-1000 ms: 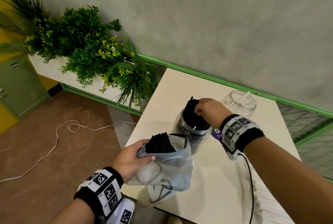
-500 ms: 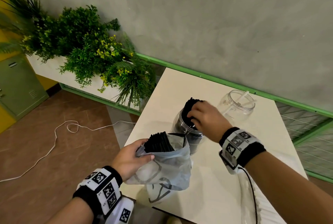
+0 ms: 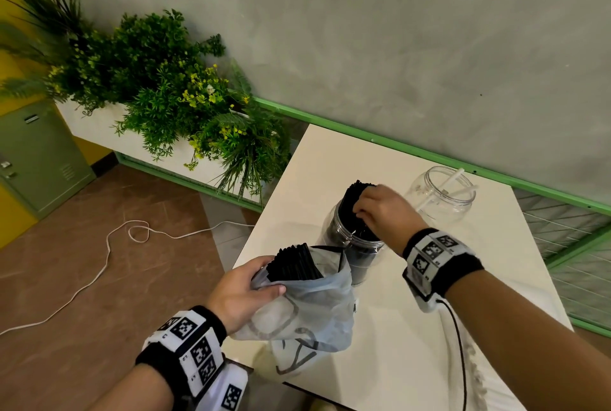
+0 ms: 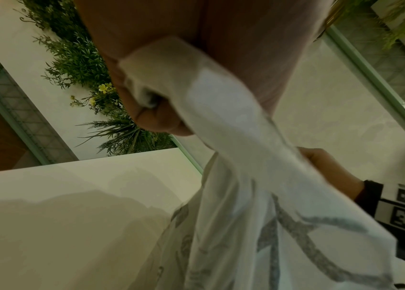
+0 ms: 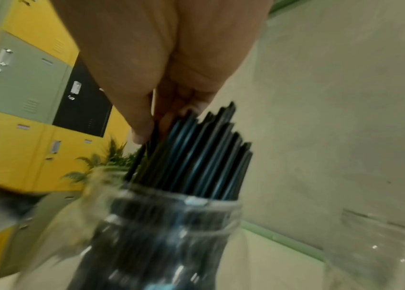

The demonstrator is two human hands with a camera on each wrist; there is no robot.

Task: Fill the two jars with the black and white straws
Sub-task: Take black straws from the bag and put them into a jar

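Note:
A clear jar point(image 3: 344, 232) point(image 5: 171, 225) packed with black straws point(image 3: 352, 202) point(image 5: 196, 153) stands mid-table. My right hand point(image 3: 380, 209) point(image 5: 162, 82) is over its mouth, fingers curled and pinching the straw tops. A second clear jar point(image 3: 441, 192) point(image 5: 382, 245) with a couple of white straws point(image 3: 451, 180) stands behind it to the right. My left hand point(image 3: 244, 291) point(image 4: 162, 109) grips the rim of a translucent plastic bag point(image 3: 307, 308) point(image 4: 246, 176) at the table's near left corner. A bundle of black straws point(image 3: 294, 263) sticks out of the bag.
The white table point(image 3: 429, 328) meets a grey wall with a green rail point(image 3: 380, 142). A planter of green plants point(image 3: 172, 96) stands to the left. A white cable point(image 3: 109, 245) trails on the brown floor. Green and yellow lockers point(image 5: 22, 88) stand further left.
My right hand has shifted slightly left and down over the black-straw jar, its fingers working among the straw tops. The left hand and bag have barely moved.

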